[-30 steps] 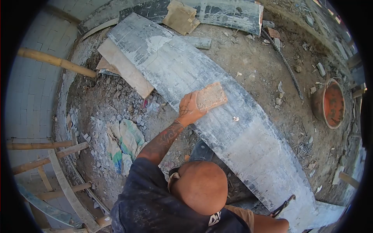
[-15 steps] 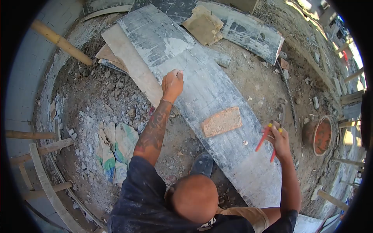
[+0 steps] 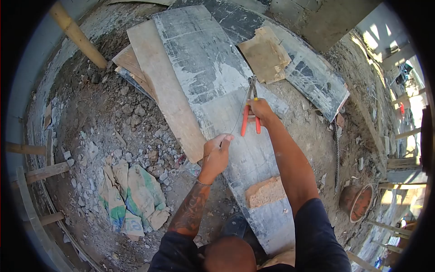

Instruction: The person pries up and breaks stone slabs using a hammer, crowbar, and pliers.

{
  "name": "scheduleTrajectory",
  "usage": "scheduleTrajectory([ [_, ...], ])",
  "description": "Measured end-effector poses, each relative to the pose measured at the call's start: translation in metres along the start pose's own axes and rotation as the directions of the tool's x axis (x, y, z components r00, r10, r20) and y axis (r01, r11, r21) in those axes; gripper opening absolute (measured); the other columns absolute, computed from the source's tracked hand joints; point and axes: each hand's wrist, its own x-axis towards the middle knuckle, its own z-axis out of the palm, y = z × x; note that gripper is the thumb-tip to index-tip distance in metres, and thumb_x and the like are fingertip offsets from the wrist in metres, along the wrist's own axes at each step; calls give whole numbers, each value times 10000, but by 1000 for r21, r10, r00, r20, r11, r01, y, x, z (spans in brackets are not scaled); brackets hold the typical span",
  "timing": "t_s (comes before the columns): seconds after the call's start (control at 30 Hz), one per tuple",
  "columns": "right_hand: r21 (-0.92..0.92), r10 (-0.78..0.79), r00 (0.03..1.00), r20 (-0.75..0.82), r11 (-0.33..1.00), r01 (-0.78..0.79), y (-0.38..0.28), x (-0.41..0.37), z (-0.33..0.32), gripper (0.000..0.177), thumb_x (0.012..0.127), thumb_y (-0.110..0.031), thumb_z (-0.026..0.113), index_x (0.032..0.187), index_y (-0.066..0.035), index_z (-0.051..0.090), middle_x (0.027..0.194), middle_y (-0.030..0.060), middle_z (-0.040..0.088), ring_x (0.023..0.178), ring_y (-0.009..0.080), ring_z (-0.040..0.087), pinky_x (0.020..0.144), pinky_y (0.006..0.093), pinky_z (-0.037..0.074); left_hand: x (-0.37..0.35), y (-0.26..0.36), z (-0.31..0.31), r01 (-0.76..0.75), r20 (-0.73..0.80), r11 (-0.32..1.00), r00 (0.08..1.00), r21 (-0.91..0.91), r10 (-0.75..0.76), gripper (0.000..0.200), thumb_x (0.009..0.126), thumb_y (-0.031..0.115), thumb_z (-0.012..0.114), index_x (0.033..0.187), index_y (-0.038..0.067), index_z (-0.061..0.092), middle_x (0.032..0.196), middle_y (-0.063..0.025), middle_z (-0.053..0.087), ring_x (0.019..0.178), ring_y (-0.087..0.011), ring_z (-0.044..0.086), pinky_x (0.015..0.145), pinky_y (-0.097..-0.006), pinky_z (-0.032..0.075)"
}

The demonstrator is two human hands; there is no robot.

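Observation:
A thin wire (image 3: 237,119) is pinched in my left hand (image 3: 216,156), its fingers closed over the long grey board. From there it runs up towards the jaws of the pliers (image 3: 245,120), which have red handles with yellow collars. My right hand (image 3: 260,110) grips these pliers, jaws pointing away from me and right at the wire. Under both hands lies the scuffed grey board (image 3: 249,154). A rough orange brick (image 3: 265,192) rests on it, nearer to my body, below my right forearm.
A pale plank (image 3: 165,86) lies along the board's left side. A broken brown sheet (image 3: 267,56) and a dark panel (image 3: 312,77) lie beyond. Crumpled sacks (image 3: 133,195) sit on rubble at left. A bucket (image 3: 355,203) and a steel bar (image 3: 337,158) are at right.
My right hand has brought the pliers from the right side over to the wire by my left hand. The left hand still pinches the wire; the view has shifted.

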Motion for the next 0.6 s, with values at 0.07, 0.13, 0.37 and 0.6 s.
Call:
scheduleTrajectory([
  [0.07,-2,4,1000,-14,1000,-4,1,6,2,245,871,-185,506,917,55,520,802,135,556,738,256,593,643,419,522,0,-1,0,-37,-12,999,999,0,37,314,890,245,466,919,-28,619,531,25,361,525,-69,335,492,-267,312],
  [0.13,104,6,999,-32,995,-3,1,6,2,242,873,-182,503,895,58,520,790,133,553,715,256,592,627,418,521,-4,12,-4,73,67,997,995,22,-74,312,893,242,462,928,-27,616,530,31,355,517,-69,329,486,-265,314],
  [0.37,71,-11,997,-71,997,16,-3,-1,8,232,874,-178,499,859,52,520,749,130,546,666,252,588,578,410,505,-7,4,-2,24,63,1000,998,16,-25,296,892,227,469,933,-29,613,530,35,354,512,-63,317,468,-267,294],
  [0.6,94,-41,995,-88,994,49,2,3,17,280,874,-224,506,854,55,513,722,121,532,597,237,563,537,399,492,-3,4,-8,22,55,1000,998,1,-22,266,887,197,472,931,-22,617,558,29,390,530,-60,336,489,-256,316],
])
